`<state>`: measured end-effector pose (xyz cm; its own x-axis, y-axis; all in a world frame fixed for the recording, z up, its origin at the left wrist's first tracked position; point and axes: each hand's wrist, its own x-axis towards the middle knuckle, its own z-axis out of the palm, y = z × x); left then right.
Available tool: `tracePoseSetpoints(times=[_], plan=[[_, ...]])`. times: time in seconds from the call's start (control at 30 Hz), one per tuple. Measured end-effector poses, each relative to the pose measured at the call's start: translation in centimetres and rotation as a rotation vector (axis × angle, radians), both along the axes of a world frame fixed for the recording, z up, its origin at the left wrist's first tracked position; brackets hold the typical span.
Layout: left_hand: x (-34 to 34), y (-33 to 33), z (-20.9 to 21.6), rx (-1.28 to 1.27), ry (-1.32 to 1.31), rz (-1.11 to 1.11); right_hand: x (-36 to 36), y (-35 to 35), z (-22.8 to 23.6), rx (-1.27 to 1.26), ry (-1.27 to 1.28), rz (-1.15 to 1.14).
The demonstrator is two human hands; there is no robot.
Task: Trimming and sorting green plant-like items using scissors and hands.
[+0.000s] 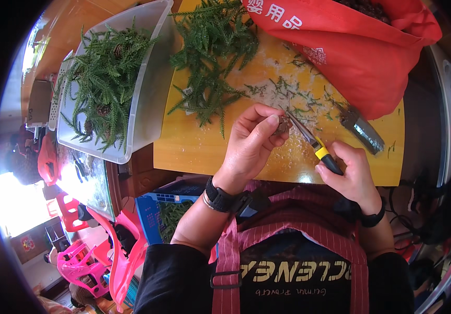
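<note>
My left hand [254, 138] pinches a small brown pine cone [283, 125] between thumb and fingers, above the table's near half. My right hand [353, 175] is wrapped round long-nosed pliers [320, 152] with yellow and black handles. The plier tips reach up to the cone; whether they grip a wire there is too small to tell. Beyond my left hand lies a heap of green artificial pine sprigs [209, 47]. More sprigs, with some brown cones among them, fill a clear plastic bin [140, 99] at the left.
A red bag [372, 68] holding dark cones covers the far right of the yellow table [194, 157]. A dark, shiny, long bundle [362, 132] lies beside it. Green clippings [309, 97] and white flecks litter the middle. Below the left edge stand a blue crate [152, 220] and pink stools [81, 267].
</note>
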<state>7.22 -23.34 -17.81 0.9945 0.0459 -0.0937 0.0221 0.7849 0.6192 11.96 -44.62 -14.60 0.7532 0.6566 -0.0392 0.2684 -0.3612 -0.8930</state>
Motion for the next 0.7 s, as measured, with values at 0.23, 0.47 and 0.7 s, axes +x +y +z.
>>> tracePoseSetpoints(times=[0.23,0.47,0.7], plan=[[0.0,-0.2,0.3,0.077,0.021,0.037,0.1,0.2,0.3,-0.006,-0.127,-0.031],[0.1,-1.0,1.0,0.756,-0.175,0.308,0.1,0.2,0.4,-0.036,-0.076,-0.071],[0.0,-1.7,2.0,0.452,-0.021,0.167,0.0,0.0,0.3,-0.035,-0.096,-0.088]])
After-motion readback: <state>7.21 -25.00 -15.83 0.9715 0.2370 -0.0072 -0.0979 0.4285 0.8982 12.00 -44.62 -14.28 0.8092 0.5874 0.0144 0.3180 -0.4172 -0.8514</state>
